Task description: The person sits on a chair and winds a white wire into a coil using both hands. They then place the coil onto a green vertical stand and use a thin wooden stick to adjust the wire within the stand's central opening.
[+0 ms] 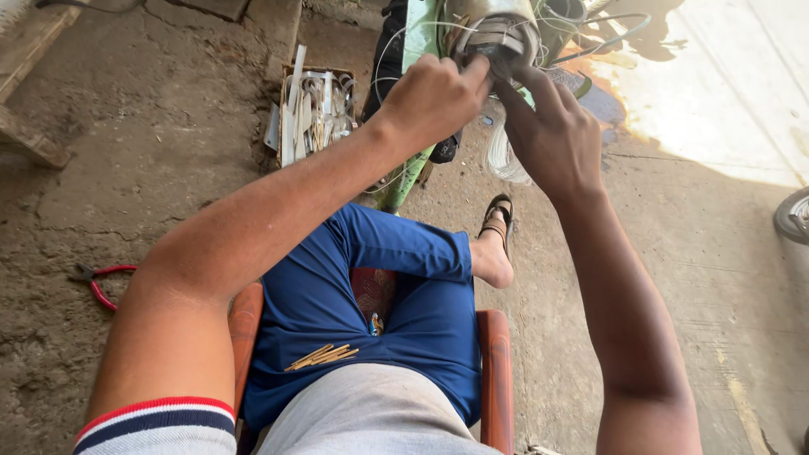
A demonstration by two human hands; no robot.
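Closest to cam: small bundle of thin sticks [322, 355] lying loose on the lap, on blue shorts [371, 295], well short of both hands. Wooden chair [497, 379] underneath. Red pliers [99, 280] on the ground, far off to the left of the fingers, untouched.

Further out, left hand [431, 99] w/ fingers curled together, tips pinching at the front of the motor [497, 34]. Right hand [552, 135] just beside it, index finger stretched up onto the same spot, other fingers half folded; can't tell if it grips anything. Hands nearly touch at the fingertips.

Motor sits just past the fingertips, held on a green stand [413, 126]. Round metal body, open end facing the person, long axis running roughly away from cam, tilted a bit up. White wire [506, 156] hangs in loops below right hand.

Progress, my read: winding work mid-way. Wires at motor mouth loose and untidy, sticks on lap unused, box of strips [313, 109] left of the fingers, full-ish. Plenty left.
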